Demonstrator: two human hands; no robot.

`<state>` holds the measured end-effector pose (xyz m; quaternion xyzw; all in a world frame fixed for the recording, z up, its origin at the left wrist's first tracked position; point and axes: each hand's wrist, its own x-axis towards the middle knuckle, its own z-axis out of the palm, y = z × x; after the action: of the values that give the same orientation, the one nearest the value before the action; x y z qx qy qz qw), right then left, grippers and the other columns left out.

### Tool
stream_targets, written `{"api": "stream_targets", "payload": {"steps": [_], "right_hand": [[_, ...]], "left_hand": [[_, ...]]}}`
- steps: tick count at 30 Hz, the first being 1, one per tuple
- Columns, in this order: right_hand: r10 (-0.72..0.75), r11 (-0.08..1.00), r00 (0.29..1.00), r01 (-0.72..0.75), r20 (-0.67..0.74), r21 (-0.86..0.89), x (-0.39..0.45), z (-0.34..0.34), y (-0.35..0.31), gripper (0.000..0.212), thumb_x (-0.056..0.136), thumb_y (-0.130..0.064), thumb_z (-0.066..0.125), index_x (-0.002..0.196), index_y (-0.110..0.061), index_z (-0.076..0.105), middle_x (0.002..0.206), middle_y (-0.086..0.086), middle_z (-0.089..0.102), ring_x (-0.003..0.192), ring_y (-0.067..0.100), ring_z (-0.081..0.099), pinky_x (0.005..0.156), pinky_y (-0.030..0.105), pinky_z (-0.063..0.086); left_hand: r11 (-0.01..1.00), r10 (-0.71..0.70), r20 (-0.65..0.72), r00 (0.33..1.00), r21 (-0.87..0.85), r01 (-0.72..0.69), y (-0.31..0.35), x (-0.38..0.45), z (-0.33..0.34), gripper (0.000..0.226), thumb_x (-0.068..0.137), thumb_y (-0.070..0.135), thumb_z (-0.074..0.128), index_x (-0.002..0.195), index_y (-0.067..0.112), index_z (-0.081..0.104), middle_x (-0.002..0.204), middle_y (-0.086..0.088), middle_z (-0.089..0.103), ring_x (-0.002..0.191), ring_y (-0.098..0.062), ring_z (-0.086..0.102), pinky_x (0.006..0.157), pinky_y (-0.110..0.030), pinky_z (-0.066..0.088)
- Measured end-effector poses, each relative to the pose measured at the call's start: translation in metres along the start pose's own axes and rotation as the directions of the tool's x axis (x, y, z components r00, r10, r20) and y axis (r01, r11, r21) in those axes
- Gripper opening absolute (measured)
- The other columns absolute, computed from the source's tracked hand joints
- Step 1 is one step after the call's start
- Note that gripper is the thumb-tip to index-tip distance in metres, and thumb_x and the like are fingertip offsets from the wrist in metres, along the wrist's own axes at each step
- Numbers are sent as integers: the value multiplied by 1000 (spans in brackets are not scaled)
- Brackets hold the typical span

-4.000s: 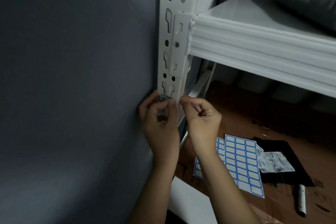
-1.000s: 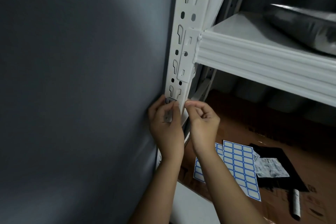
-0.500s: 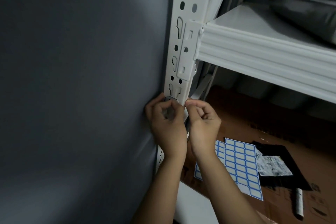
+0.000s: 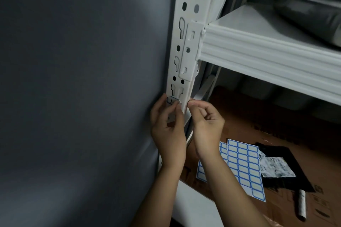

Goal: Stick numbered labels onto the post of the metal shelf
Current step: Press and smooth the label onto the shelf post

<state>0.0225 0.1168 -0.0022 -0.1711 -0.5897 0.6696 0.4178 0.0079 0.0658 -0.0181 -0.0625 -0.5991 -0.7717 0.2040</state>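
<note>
A white slotted metal post [image 4: 186,42] rises beside a grey wall. A small blue-bordered label [image 4: 172,100] lies on the post's face just under a pair of keyhole slots. My left hand [image 4: 168,129] is on the post, its thumb and forefinger pressing the label's lower edge. My right hand [image 4: 206,121] sits at the post's right edge with its fingers curled, thumb tip against the post; whether it pinches anything is hidden. Two sheets of blue-bordered labels [image 4: 243,167] lie on the cardboard below.
A white shelf beam [image 4: 267,61] joins the post at the right, with a dark roll [image 4: 311,16] on the shelf. On the brown cardboard floor [image 4: 249,120] lie a black bag [image 4: 287,175], a printed paper packet [image 4: 276,168] and a marker pen [image 4: 301,204].
The view has shifted slightly. Both hands stay at the same spot on the post, the left fingers working over the label.
</note>
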Motion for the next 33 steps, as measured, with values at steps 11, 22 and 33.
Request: {"api": "stream_targets", "payload": {"steps": [11, 22, 33], "right_hand": [[-19, 999, 1000, 18, -22, -38, 1, 0, 2, 12, 83, 10, 60, 81, 2, 69, 65, -9, 69, 65, -4, 63, 65, 9, 47], [-13, 999, 1000, 12, -26, -38, 1, 1, 4, 16, 84, 7, 60, 78, -5, 69, 65, -8, 67, 63, -1, 60, 65, 13, 49], [3, 999, 1000, -3, -19, -33, 2, -1, 6, 8, 84, 7, 61, 84, 4, 69, 68, -7, 68, 66, -2, 62, 69, 16, 50]], "left_hand": [[998, -9, -38, 999, 62, 12, 8, 4, 7, 23, 80, 4, 68, 72, 25, 65, 107, 19, 52, 100, 6, 55, 81, -4, 42], [982, -36, -18, 999, 184, 39, 14, 5, 8, 19, 77, 10, 68, 73, 27, 59, 108, 15, 48, 97, -3, 54, 70, 4, 34], [942, 119, 46, 992, 309, -127, 6, 6, 6, 21, 77, 29, 53, 84, 11, 63, 114, 7, 46, 100, -9, 52, 75, 7, 28]]}}
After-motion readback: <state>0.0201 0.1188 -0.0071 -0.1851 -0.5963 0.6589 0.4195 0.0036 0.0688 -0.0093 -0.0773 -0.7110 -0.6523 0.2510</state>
